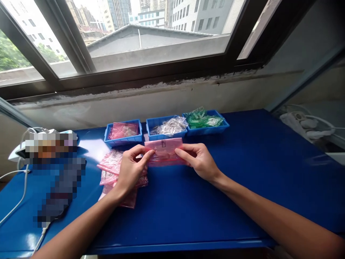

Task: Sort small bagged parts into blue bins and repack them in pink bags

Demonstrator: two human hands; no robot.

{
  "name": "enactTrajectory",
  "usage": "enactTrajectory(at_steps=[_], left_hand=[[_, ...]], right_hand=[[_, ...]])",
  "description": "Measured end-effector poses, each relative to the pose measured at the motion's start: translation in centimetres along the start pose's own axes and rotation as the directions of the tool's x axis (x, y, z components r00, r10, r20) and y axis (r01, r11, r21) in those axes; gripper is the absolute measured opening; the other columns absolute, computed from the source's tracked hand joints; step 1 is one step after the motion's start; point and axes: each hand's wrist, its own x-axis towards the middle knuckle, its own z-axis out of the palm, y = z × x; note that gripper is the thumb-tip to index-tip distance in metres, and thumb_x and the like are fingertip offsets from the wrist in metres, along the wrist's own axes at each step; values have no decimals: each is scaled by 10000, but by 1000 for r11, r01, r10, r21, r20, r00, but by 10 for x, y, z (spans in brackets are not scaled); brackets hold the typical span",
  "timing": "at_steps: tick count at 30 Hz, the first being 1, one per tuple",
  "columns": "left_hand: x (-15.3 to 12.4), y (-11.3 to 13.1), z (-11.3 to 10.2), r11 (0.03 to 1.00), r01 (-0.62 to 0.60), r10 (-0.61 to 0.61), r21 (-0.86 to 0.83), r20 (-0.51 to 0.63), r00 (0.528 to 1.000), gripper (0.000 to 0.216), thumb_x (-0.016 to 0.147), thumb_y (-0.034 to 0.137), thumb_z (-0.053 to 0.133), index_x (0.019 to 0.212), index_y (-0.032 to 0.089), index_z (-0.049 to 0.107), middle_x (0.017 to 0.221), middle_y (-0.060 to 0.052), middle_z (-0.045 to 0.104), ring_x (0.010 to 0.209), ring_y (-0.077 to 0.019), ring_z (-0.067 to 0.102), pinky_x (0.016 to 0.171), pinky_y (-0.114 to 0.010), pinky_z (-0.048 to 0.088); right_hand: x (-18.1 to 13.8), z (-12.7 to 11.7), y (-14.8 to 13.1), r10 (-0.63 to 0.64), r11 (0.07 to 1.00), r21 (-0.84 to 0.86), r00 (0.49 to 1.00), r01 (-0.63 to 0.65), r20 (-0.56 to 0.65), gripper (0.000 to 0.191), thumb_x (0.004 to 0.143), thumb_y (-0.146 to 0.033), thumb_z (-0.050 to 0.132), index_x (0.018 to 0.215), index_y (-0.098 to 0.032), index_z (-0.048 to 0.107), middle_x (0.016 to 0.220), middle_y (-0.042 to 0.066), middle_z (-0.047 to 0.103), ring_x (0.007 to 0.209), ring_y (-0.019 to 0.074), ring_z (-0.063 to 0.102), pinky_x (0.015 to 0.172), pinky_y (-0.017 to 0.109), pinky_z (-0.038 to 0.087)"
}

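Between my two hands a pink plastic bag [165, 148] is held up above the blue table, stretched sideways, with a small dark mark near its top edge. My left hand [133, 167] pinches its left side between thumb and fingers. On its right side, my right hand [198, 158] grips it the same way. Partly hidden behind my left hand and wrist lies a loose pile of pink plastic bags [109, 163], some with silvery contents. What is inside the held bag cannot be made out clearly.
Along the back stand three blue bins: one with pink bags [124, 130], one with silvery packets [172, 126], one with green packets [203, 118]. At left lie a white power strip [16, 153], cables and a blurred dark object [63, 187]. A window is behind the table [242, 180].
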Motion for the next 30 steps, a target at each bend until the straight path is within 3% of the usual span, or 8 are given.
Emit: enactTrajectory(at_steps=[5, 8, 10, 13, 16, 19, 27, 30], left_hand=[[-8, -4, -1, 987, -118, 125, 112, -55, 991, 243, 914, 358, 758, 763, 170, 788, 552, 31, 542, 497, -104, 459, 481, -238, 355], [-12, -7, -3, 961, -224, 234, 165, -48, 971, 192, 942, 303, 744, 813, 176, 806, 610, 5, 679, 517, -125, 576, 511, -251, 436], [-12, -7, -5, 918, -362, 373, 166, -41, 927, 118, 965, 212, 709, 942, 185, 822, 843, -49, 804, 730, -176, 720, 668, -280, 555], [-12, -5, -6, 803, -573, 584, 166, -25, 811, 230, 974, 81, 649, 1088, 205, 805, 1027, -72, 822, 994, -210, 742, 879, -344, 592], [-12, -2, -7, 729, -660, 671, 182, 0, 741, 274, 958, 16, 637, 1088, 206, 786, 1020, -63, 816, 1006, -201, 727, 884, -349, 591], [-13, -1, -7, 705, -681, 692, 200, 16, 721, 274, 951, 8, 636, 1090, 202, 769, 1025, -65, 810, 995, -204, 719, 871, -353, 589], [-13, 2, -7, 799, -538, 567, 269, -36, 823, 162, 983, 169, 636, 1042, 226, 776, 1004, -73, 753, 972, -227, 688, 857, -360, 566], [-12, 4, -6, 872, -415, 440, 259, -45, 897, 169, 980, 281, 642, 899, 206, 771, 881, -55, 690, 823, -199, 644, 735, -305, 528]], right_hand=[[-3, 1, -2, -94, 994, -66, 990, 87, -108, 223, 884, -333, 758, 755, -160, 816, 584, 14, 649, 477, 106, 468, 433, 236, 339], [-5, 2, -1, -150, 988, -52, 979, 144, -140, 162, 877, -272, 773, 772, -170, 843, 492, -19, 598, 389, 87, 437, 379, 225, 326], [-7, 1, 1, -207, 978, -54, 967, 201, -148, 110, 870, -194, 761, 887, -190, 870, 580, 0, 706, 430, 115, 569, 408, 223, 435], [-11, 0, 3, -340, 940, -109, 923, 324, -184, 295, 838, -65, 737, 1036, -242, 865, 902, 33, 844, 738, 191, 781, 622, 251, 620], [-13, -1, 3, -426, 903, -144, 884, 404, -192, 347, 833, -15, 722, 1034, -265, 855, 952, 19, 850, 829, 202, 798, 688, 263, 650], [-14, -1, 0, -456, 888, -159, 871, 431, -183, 319, 833, -15, 719, 993, -259, 848, 902, 15, 845, 774, 201, 789, 640, 272, 647], [-15, 1, -6, -343, 935, -153, 926, 320, -159, 200, 818, -124, 754, 955, -240, 843, 946, 73, 845, 851, 278, 794, 643, 342, 651], [-14, 2, -7, -278, 958, -115, 949, 263, -149, 92, 872, -204, 758, 924, -221, 831, 792, 55, 807, 621, 201, 728, 521, 288, 575]])
